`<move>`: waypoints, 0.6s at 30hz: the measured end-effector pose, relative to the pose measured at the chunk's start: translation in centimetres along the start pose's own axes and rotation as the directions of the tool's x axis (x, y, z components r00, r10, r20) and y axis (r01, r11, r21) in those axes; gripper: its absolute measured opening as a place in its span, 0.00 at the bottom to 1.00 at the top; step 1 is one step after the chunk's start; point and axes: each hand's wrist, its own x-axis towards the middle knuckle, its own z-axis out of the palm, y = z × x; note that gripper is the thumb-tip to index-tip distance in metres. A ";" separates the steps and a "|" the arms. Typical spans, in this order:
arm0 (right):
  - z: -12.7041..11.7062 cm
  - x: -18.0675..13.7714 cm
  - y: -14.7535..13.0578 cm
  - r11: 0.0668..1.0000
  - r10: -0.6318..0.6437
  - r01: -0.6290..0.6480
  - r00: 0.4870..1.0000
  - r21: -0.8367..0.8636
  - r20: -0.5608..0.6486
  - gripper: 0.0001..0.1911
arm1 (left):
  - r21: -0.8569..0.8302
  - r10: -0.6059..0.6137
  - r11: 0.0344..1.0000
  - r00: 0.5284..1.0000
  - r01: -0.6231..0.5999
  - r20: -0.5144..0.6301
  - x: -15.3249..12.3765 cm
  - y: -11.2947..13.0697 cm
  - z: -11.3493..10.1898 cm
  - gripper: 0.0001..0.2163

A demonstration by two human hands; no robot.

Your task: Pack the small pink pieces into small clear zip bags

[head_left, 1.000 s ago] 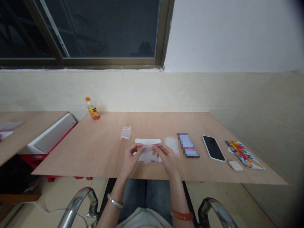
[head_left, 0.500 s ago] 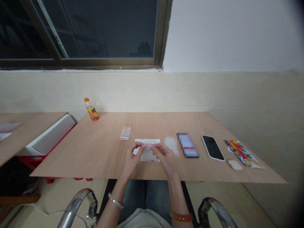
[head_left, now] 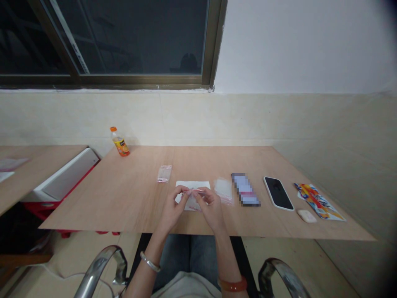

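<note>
My left hand [head_left: 175, 210] and my right hand [head_left: 210, 209] meet at the middle of the wooden table [head_left: 130, 194]. Both pinch the top edge of a small clear plastic bag [head_left: 192, 202] with a red strip along its mouth. Most of the bag is hidden behind my fingers. Under it lies a white paper sheet [head_left: 192, 184]. Another clear bag [head_left: 164, 173] lies ahead of my left hand, and a third [head_left: 223, 190] lies just beyond my right hand.
Along the table's right side lie a pixelated printed packet [head_left: 245, 189], a black smartphone [head_left: 278, 193], a colourful packet [head_left: 318, 207] and a small white case [head_left: 307, 216]. An orange juice bottle [head_left: 120, 142] stands at the back left corner, against the wall.
My hands have drawn closer together over the bag, and less of the bag shows below them. The papers and other objects on the table have not moved.
</note>
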 end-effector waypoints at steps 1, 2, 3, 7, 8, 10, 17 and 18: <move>0.1 0.0 0.0 1.000 -0.003 0.003 1.000 -0.016 -0.005 0.13 | 0.007 0.000 1.000 1.000 0.000 -0.008 0.0 0.0 0.0 0.09; 0.2 0.0 0.0 1.000 -0.003 0.003 1.000 -0.029 -0.010 0.13 | 0.014 -0.002 1.000 1.000 0.002 -0.016 -0.1 0.0 0.0 0.08; 0.4 0.0 0.0 0.999 -0.001 0.000 1.000 -0.042 -0.016 0.14 | 0.020 -0.004 1.000 1.000 0.005 -0.024 -0.1 0.0 0.0 0.08; 0.7 0.0 0.3 0.996 -0.008 0.004 0.999 -0.091 -0.044 0.14 | 0.040 0.004 0.999 0.999 -0.002 -0.045 -0.1 0.0 0.0 0.08; 0.7 0.0 0.4 0.997 -0.006 0.002 0.999 -0.083 -0.046 0.14 | 0.044 0.015 0.999 0.999 -0.012 -0.052 0.0 -0.1 -0.2 0.08; 0.7 0.2 0.7 0.999 0.012 -0.013 1.000 -0.034 -0.020 0.14 | 0.056 0.027 0.998 0.998 -0.024 -0.049 0.4 -0.2 -0.8 0.08; 1.6 3.6 2.4 0.997 0.068 -0.059 0.953 -0.039 0.294 0.17 | 0.066 -0.105 0.993 0.987 0.098 0.123 4.1 -2.6 -6.3 0.09; 2.1 4.4 2.9 0.995 0.099 -0.086 0.941 -0.055 0.323 0.18 | 0.066 -0.121 0.991 0.982 0.113 0.148 4.7 -3.2 -7.2 0.09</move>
